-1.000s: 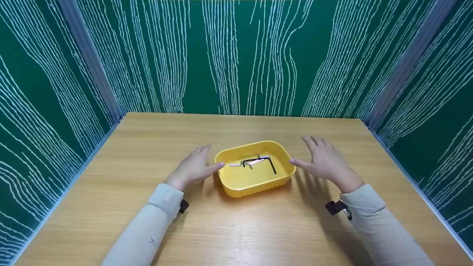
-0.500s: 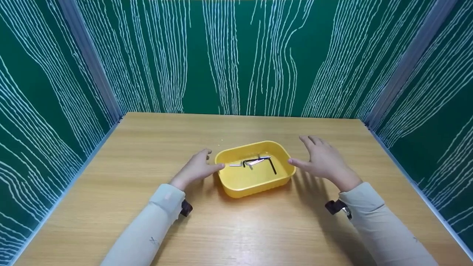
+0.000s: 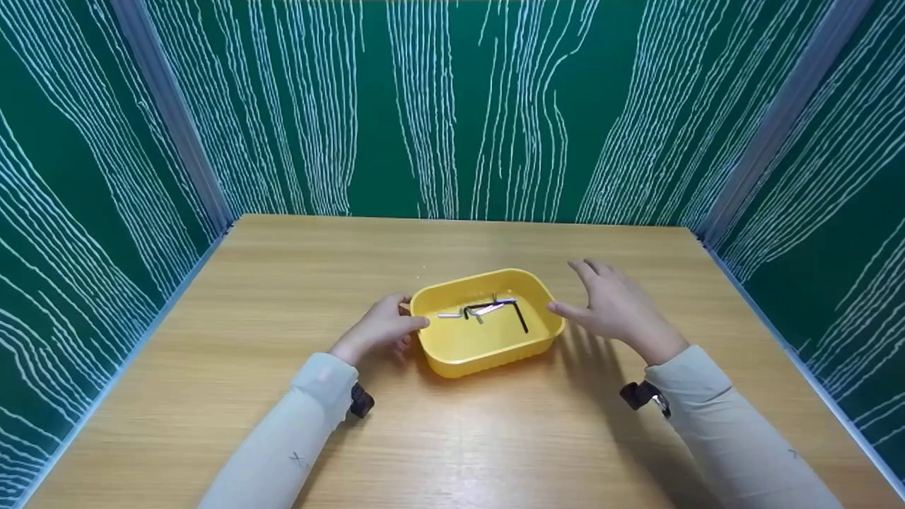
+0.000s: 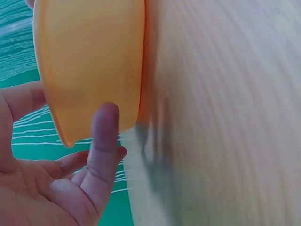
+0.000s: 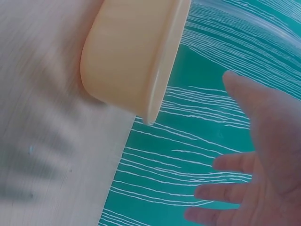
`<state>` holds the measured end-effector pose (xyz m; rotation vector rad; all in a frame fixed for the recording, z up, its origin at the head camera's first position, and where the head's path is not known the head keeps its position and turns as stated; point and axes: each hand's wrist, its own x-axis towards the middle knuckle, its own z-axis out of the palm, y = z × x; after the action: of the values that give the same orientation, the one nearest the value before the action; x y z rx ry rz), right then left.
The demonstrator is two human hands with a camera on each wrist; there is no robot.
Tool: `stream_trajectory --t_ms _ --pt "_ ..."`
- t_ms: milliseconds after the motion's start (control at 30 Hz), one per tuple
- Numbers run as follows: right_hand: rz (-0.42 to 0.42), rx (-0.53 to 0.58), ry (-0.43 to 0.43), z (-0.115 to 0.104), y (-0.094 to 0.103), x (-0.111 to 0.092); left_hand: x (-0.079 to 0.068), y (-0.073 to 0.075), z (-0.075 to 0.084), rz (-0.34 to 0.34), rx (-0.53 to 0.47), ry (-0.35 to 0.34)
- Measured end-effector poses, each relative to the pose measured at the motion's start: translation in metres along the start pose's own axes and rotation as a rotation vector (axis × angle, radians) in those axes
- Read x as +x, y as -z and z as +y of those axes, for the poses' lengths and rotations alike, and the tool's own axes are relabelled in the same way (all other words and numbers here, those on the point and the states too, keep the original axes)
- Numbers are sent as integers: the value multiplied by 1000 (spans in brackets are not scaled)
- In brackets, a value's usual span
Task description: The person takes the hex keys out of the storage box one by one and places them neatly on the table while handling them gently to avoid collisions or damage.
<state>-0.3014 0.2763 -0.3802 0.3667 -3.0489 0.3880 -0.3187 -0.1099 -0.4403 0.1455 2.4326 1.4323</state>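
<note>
A yellow plastic bin (image 3: 488, 351) sits slightly askew on the table. Inside it lie a black L-shaped hex key (image 3: 522, 318) and several small metal pieces (image 3: 450, 315), too small to name surely. My left hand (image 3: 382, 325) holds the bin's left end, thumb over the rim and fingers along the outer wall. In the left wrist view, a fingertip (image 4: 109, 115) lies against that wall (image 4: 94, 61). My right hand (image 3: 619, 311) hovers by the right end, fingers spread. The right wrist view shows that hand (image 5: 268, 155) apart from the bin (image 5: 127, 52).
The wooden table (image 3: 452, 438) reaches back to a green wall (image 3: 495, 106) with white wavy lines. Similar panels stand at both sides, with grey posts (image 3: 177, 113) at the corners. Tiny pale specks lie behind the bin.
My left hand has lowered and its fingers have closed in around the bin's left rim. My right hand has drifted slightly left, still spread. The bin has stayed in place.
</note>
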Motion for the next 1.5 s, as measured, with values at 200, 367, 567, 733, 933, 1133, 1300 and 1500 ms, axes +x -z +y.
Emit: stream_trajectory --t_ms 200,367,567,733,933,1133,1300,1500 --pt "-9 18 -8 -3 -1 1 6 -5 -3 -12 -67 -37" --pt "-18 32 -21 -6 -1 3 11 -14 -4 17 -171 -32" --pt "-31 49 -44 -11 0 7 14 -22 -4 61 -209 -44" --pt "-40 52 -35 -15 1 10 14 -23 -3 79 -214 -68" --pt "-29 40 17 -20 3 14 15 -24 -2 91 -224 -66" --pt "-25 24 47 -25 4 18 15 -26 -2 112 -216 -54" --pt "-40 15 44 -29 4 21 14 -27 0 119 -221 -52" --pt "-65 36 45 -34 4 26 14 -27 1 130 -210 -50"
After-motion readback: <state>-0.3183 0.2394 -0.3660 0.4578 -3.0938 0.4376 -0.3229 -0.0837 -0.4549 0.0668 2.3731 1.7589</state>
